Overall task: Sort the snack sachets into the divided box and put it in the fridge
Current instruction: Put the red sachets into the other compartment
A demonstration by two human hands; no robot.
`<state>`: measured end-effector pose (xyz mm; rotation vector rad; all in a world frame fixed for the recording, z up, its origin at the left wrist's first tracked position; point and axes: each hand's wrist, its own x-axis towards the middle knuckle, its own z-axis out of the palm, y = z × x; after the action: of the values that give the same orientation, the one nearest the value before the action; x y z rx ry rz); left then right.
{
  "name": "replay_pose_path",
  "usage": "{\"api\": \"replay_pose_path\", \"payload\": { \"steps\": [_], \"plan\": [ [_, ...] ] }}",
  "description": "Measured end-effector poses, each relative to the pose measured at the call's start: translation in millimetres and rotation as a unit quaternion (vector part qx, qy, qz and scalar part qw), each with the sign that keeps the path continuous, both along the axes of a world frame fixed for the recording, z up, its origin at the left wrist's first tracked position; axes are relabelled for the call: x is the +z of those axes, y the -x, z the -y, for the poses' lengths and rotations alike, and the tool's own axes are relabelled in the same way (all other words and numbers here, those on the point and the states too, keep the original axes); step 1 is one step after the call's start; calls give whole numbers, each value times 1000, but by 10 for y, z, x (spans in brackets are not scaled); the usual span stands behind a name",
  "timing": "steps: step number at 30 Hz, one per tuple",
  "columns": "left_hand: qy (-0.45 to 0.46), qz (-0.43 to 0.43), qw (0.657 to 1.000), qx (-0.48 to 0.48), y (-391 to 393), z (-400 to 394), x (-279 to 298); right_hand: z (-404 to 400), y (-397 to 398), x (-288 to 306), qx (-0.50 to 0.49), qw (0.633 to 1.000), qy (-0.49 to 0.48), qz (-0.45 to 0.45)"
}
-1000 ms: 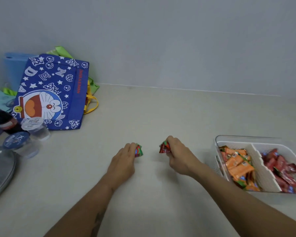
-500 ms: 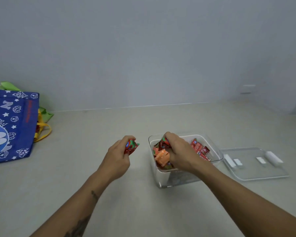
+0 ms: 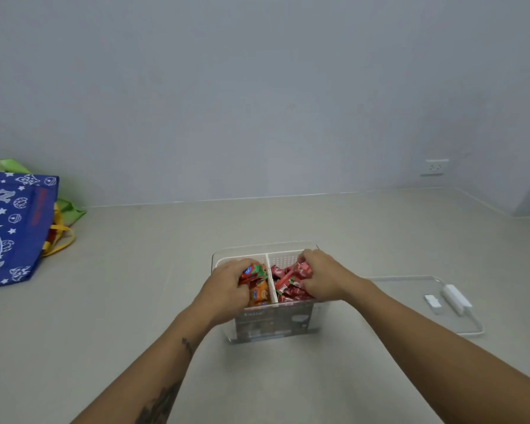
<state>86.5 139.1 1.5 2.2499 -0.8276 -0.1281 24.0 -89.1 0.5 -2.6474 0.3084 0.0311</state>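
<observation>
Both hands are down in the divided box, each gripping sachets in its own compartment.

The left hand (image 3: 227, 284) has its fingers curled around a red-and-green sachet (image 3: 253, 271), held just above the orange sachets (image 3: 259, 294) that fill the left compartment under its fingertips. The right hand (image 3: 320, 278) has its fingers bent and closed on red sachets (image 3: 288, 286) in the right compartment. A white divider (image 3: 271, 280) runs between the two sets of fingers. The clear divided box (image 3: 276, 327) sits on the beige counter (image 3: 135, 301), open at the top, its labelled front wall below both wrists. Its clear lid (image 3: 410, 289) lies flat on the counter just beyond the right hand's outer side. Well off from the left hand's outer side lies a blue printed tote bag (image 3: 10, 228).
</observation>
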Motion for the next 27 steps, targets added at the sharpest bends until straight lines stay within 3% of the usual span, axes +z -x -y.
{"api": "replay_pose_path", "payload": {
  "steps": [4, 7, 10, 18, 22, 24, 27],
  "plan": [
    [-6, -30, 999, 26, 119, 255, -18, 94, 248, 23, 78, 996, 41, -4],
    [3, -32, 999, 43, 147, 478, -1, 131, 409, -122, 146, 973, 174, -30],
    [-6, -35, 998, 51, 146, 685, 26, 127, 475, -421, 184, 941, 284, 24],
    [6, -82, 993, 79, -79, 1091, 67, 161, 412, -715, 168, 945, 254, 124],
    [-96, -137, 985, 52, -272, 1231, -79, 187, 367, -781, 169, 938, 254, 164],
    [-180, -114, 976, 44, -305, 1281, -131, 197, 348, -796, 170, 937, 261, 158],
    [-210, -24, 976, 59, -254, 1326, -162, 248, 365, -773, 187, 942, 233, 155]
  ]
}}
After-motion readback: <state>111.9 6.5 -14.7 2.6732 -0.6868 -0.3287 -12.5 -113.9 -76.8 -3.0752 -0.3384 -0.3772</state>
